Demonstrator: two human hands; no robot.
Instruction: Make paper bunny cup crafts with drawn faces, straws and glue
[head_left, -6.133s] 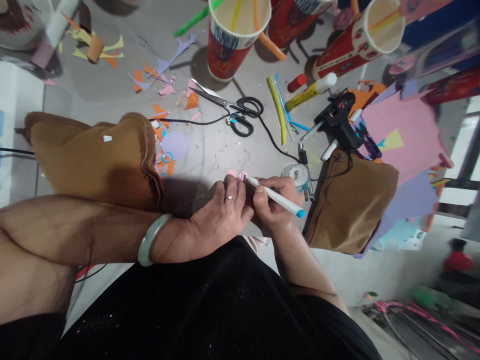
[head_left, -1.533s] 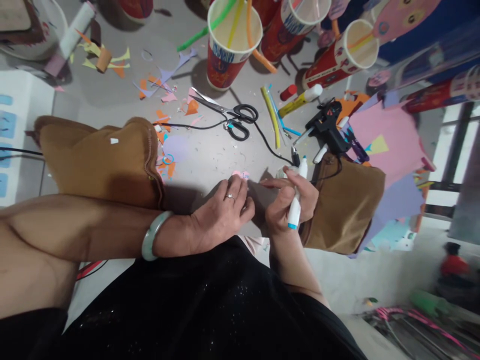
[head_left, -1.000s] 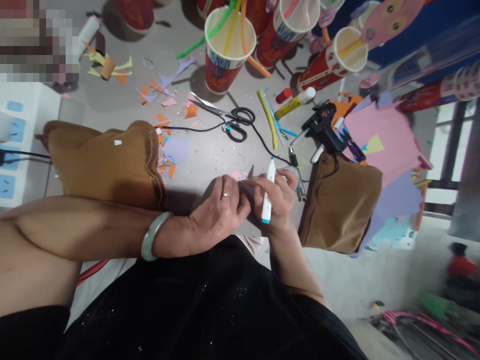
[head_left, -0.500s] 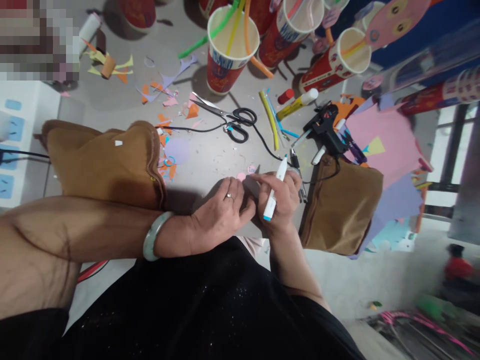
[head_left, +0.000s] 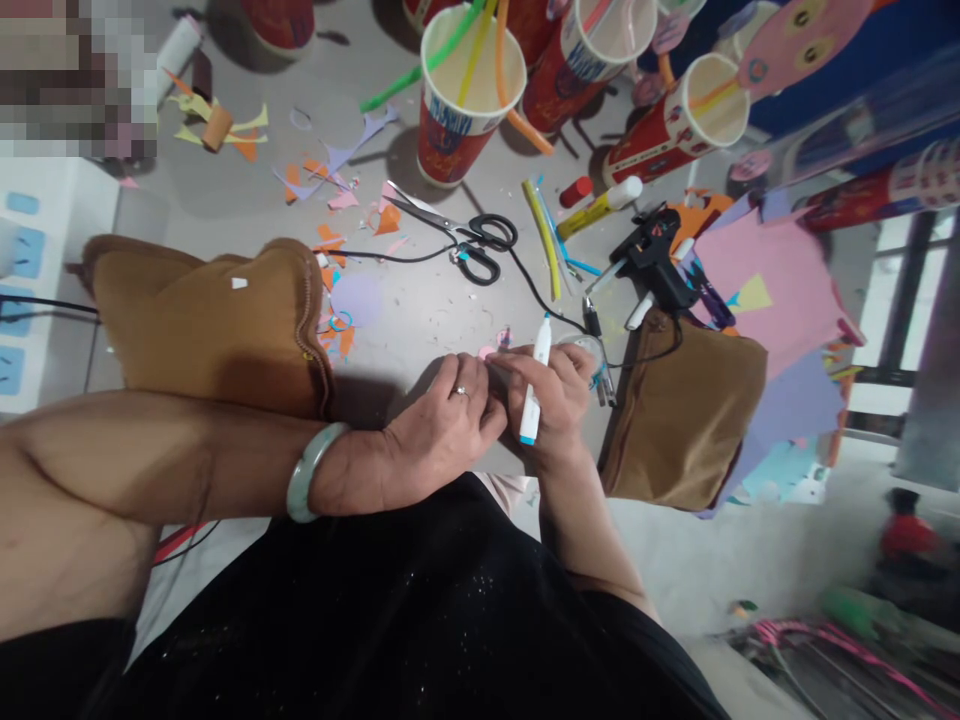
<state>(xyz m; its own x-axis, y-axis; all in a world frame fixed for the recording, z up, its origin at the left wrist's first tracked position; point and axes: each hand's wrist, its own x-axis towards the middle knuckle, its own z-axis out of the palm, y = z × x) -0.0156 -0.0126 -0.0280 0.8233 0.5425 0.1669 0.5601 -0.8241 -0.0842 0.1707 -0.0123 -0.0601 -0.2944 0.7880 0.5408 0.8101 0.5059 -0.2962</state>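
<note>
My right hand [head_left: 556, 400] is closed around a white marker [head_left: 537, 375] with blue ends, which stands out between its fingers. The right index finger stretches left to a small pink paper circle [head_left: 486, 354] on the table. Against it from the other side lies my left hand [head_left: 454, 415], its fingers bent and pressed together with the tips beside the circle. What those fingers hold, if anything, is hidden under the hand. A second small pink piece with dark marks [head_left: 505, 338] lies just beyond the right fingertip.
Black-handled scissors [head_left: 480, 245], a black glue gun [head_left: 652, 260] with its cord and a yellow marker [head_left: 600, 207] lie farther back. Paper cups [head_left: 457, 140] holding pipe cleaners stand behind. Brown cloth pouches [head_left: 210, 330] flank my hands; paper scraps [head_left: 334, 190] and coloured sheets [head_left: 772, 280] lie around.
The marker in my right hand has swung to a more upright slant, its upper end moving left. My right hand has shifted slightly left. My left hand is almost unchanged.
</note>
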